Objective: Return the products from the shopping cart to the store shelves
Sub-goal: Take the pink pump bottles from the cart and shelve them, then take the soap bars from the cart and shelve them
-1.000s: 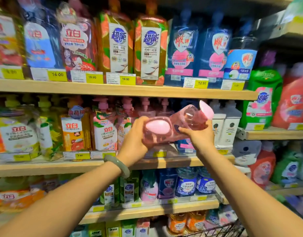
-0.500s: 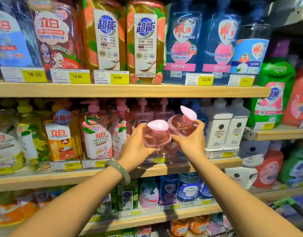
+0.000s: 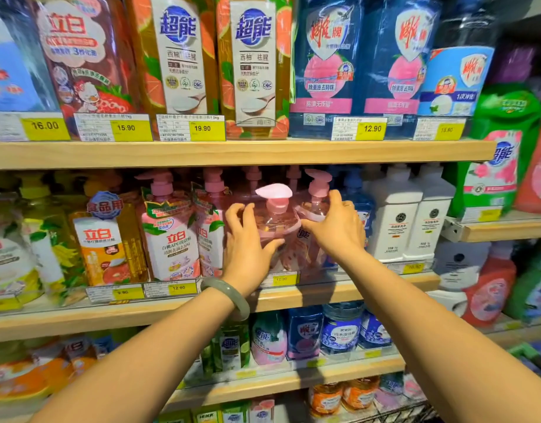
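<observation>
A twin pack of clear pink pump bottles (image 3: 275, 222) stands upright on the middle shelf (image 3: 339, 293), above a yellow 12.90 price tag. Its second bottle (image 3: 316, 203) is just to the right, with the pump head showing. My left hand (image 3: 248, 242) holds the left bottle's side, thumb in front and fingers spread. My right hand (image 3: 336, 228) is pressed on the right bottle's front and side. A green bangle is on my left wrist.
Pink-and-white detergent bottles (image 3: 168, 239) stand close on the left, white pump bottles (image 3: 397, 221) and a blue one (image 3: 354, 193) on the right. The upper shelf board (image 3: 232, 152) hangs just above the pump heads. The cart's wire rim (image 3: 394, 415) shows at the bottom.
The pink pack, held tilted in front of the shelf before, has gone in and now stands upright on the middle shelf. Both hands followed it forward and my view moved closer.
</observation>
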Tool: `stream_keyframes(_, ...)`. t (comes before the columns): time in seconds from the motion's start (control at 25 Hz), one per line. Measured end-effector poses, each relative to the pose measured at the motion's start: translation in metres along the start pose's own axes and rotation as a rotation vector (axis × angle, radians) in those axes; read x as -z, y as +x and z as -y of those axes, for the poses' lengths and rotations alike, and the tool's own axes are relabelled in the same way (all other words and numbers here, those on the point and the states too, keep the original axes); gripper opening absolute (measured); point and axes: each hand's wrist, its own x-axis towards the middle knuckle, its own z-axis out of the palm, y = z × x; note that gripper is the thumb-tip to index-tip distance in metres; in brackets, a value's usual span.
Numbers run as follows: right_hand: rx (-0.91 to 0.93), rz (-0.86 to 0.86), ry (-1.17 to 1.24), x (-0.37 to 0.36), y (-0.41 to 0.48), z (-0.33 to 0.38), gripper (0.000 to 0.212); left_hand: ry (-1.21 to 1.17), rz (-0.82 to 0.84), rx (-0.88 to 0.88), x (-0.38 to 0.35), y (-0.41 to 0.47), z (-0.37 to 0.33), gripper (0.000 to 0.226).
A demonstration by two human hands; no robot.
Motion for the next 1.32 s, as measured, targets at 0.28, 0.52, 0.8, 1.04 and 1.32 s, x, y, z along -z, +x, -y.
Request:
stream_keyframes(0.28,0.206,-0.035,-0.181,-0.008,0.001,0.003,0.058,0.201,-0.092,-0.122,0.007,0.010,-0.010,0.053)
stream_keyframes(0.52,0.369,0.082,-0.377,-0.017,-0.018,-0.031,0.094,0.676,-0.088,-0.392,0.003,0.027,0.015,0.038)
stream_keyframes(0.8,0.311,0.248,-0.411,-0.008,-0.020,-0.030,0.099,0.786,0.078,-0.330,0.006,0.020,0.022,0.065)
stream_keyframes(1.04,0.346,0.365,-0.442,-0.037,-0.088,-0.087,0.093,0.733,0.379,-0.292,-0.025,-0.086,0.063,0.077)
stream_keyframes(1.32,0.054,1.061,-0.600,-0.097,-0.245,-0.238,0.077,0.729,0.906,0.062,-0.059,-0.240,0.142,0.066)
